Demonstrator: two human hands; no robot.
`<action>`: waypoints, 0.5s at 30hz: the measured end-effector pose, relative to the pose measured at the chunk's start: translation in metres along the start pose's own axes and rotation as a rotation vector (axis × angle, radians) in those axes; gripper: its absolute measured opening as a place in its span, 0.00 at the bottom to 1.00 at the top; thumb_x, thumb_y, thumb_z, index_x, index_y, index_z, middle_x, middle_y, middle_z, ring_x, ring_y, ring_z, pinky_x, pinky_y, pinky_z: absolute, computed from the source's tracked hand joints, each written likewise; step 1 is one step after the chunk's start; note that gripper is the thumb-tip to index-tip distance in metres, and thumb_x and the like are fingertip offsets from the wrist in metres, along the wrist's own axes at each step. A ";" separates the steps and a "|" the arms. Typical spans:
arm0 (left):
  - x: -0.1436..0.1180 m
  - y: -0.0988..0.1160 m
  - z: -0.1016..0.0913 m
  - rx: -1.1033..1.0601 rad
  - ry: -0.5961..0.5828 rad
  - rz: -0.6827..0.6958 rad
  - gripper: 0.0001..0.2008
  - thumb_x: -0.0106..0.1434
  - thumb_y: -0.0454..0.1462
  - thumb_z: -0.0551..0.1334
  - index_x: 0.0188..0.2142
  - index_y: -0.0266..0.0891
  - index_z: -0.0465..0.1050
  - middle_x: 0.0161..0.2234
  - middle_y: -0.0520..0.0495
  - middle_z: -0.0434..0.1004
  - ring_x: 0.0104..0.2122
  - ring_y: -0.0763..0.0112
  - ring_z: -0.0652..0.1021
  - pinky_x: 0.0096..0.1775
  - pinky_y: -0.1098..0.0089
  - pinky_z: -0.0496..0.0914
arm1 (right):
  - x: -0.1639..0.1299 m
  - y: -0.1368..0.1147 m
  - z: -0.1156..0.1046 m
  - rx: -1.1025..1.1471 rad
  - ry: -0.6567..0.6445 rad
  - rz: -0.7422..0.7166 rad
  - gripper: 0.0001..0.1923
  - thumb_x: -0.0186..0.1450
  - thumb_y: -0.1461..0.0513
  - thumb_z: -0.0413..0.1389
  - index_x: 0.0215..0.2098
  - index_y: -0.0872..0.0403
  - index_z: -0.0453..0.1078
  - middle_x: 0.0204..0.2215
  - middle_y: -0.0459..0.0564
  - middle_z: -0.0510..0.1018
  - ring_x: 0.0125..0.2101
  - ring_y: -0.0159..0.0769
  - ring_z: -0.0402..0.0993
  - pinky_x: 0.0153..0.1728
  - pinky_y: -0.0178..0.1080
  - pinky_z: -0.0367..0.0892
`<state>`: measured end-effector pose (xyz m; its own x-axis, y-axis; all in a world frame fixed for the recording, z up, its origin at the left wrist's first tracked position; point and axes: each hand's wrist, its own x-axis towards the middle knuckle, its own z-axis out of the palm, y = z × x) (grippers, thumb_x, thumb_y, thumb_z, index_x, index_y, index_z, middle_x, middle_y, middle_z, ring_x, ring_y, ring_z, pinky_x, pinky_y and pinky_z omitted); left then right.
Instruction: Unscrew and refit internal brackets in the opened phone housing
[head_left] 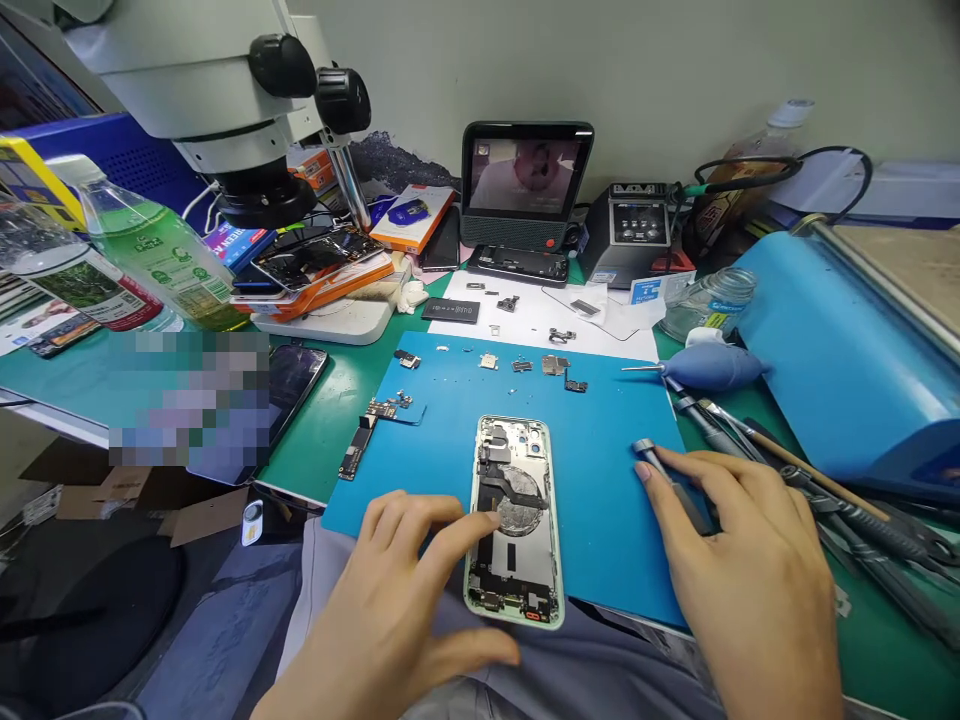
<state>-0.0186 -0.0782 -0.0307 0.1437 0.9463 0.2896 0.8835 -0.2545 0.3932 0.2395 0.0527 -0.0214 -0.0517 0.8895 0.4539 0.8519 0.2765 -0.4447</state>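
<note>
An opened phone housing [517, 550] with a pale green frame lies on the blue mat [607, 470], its inside facing up. A round silver coil and a dark flex cable show in it. My left hand [405, 580] is over its left edge, index finger reaching across and thumb spread away below; it holds nothing. At the mat's right edge, my right hand [750, 550] has thumb and fingers round a dark grey bar-shaped tool [679, 490] with a metallic end; its exact kind is not clear. A logic board [360, 445] lies left of the housing.
Small phone parts [555, 365] are scattered along the mat's far side. Behind them lie a black battery [451, 310] and white paper [517, 325]. A blue air blower [712, 368] and several tools [832, 510] lie right. A microscope [255, 110] overhangs the left side.
</note>
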 end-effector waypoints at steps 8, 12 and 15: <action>0.007 -0.006 0.022 0.194 0.132 0.149 0.31 0.80 0.62 0.56 0.70 0.48 0.70 0.67 0.40 0.74 0.63 0.49 0.73 0.59 0.55 0.63 | -0.005 0.006 -0.017 0.233 0.050 0.051 0.13 0.81 0.49 0.56 0.46 0.44 0.79 0.40 0.43 0.87 0.40 0.37 0.85 0.39 0.35 0.75; 0.008 -0.009 0.035 0.209 0.128 0.161 0.28 0.82 0.60 0.51 0.72 0.58 0.71 0.68 0.47 0.77 0.64 0.51 0.75 0.59 0.54 0.65 | -0.006 0.009 -0.024 0.310 0.071 0.027 0.17 0.84 0.52 0.50 0.43 0.46 0.77 0.35 0.42 0.87 0.37 0.33 0.86 0.39 0.30 0.77; 0.006 -0.011 0.038 0.209 0.063 0.170 0.29 0.80 0.60 0.55 0.74 0.59 0.69 0.69 0.47 0.78 0.65 0.50 0.78 0.60 0.54 0.69 | -0.006 0.007 -0.025 0.318 0.089 0.006 0.18 0.84 0.53 0.48 0.42 0.47 0.76 0.34 0.44 0.87 0.36 0.34 0.86 0.38 0.31 0.78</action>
<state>-0.0105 -0.0618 -0.0661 0.2758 0.8775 0.3923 0.9228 -0.3560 0.1475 0.2590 0.0407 -0.0080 0.0104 0.8603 0.5097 0.6462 0.3832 -0.6600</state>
